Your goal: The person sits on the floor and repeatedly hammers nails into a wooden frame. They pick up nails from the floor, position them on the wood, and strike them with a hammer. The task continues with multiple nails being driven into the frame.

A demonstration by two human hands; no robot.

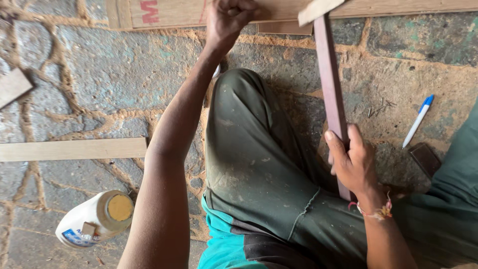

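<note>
My right hand (352, 162) grips the lower end of a long dark reddish wooden strip (329, 84), which runs up to a pale wooden piece (316, 10) across its top end. My left hand (230, 17) is stretched forward, its fingers closed and pressing on a wide wooden board (169, 12) that lies along the top edge of the view. What lies under its fingers is hidden. My knee in dark green trousers (254, 149) lies between both arms.
A stone floor with sawdust in its joints. A flat pale plank (72, 149) lies at the left, a small wood offcut (12, 85) above it. A white plastic bottle with a yellow cap (94, 219) lies at lower left. A blue and white pen (418, 121) and a dark block (425, 158) lie at the right.
</note>
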